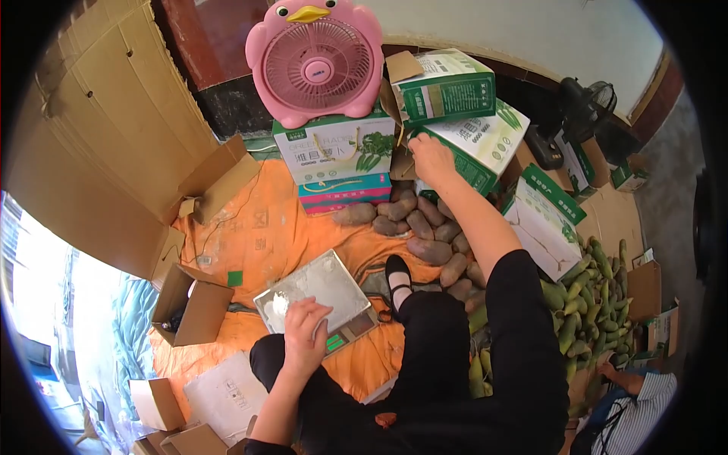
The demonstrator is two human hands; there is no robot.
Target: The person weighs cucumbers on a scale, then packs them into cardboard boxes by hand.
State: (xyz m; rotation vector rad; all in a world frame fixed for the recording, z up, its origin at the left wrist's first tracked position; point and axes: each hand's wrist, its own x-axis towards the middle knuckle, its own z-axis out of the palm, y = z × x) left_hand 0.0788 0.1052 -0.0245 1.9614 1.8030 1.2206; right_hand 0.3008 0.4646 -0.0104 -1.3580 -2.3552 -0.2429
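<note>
**A:** Head view: state the reference item.
**B:** The silver scale [326, 287], located on the orange sheet [227, 220]. Its display [334, 343] shows green, at the near edge.

**A:** Report the left hand.
**B:** The left hand [305, 334] is above the near part of the scale, fingers loosely curled. The grip is unclosed and no object shows in it. Contact with the scale cannot be confirmed.

**A:** Report the right hand.
**B:** The right hand [434, 158] is extended beyond the scale, to its far right, at the left end of a green-and-white carton [485, 144]. The fingertips are partly hidden; whether the grip is closed on the carton cannot be determined.

**A:** List the items around the scale.
**B:** Far side: a pink fan [318, 72] standing on a printed box [330, 155]. Right: brownish roots [430, 252], then a heap of green vegetables [590, 299]. Left: an open cardboard box [205, 315]. Lower far right: another person in a striped sleeve [656, 388].
</note>
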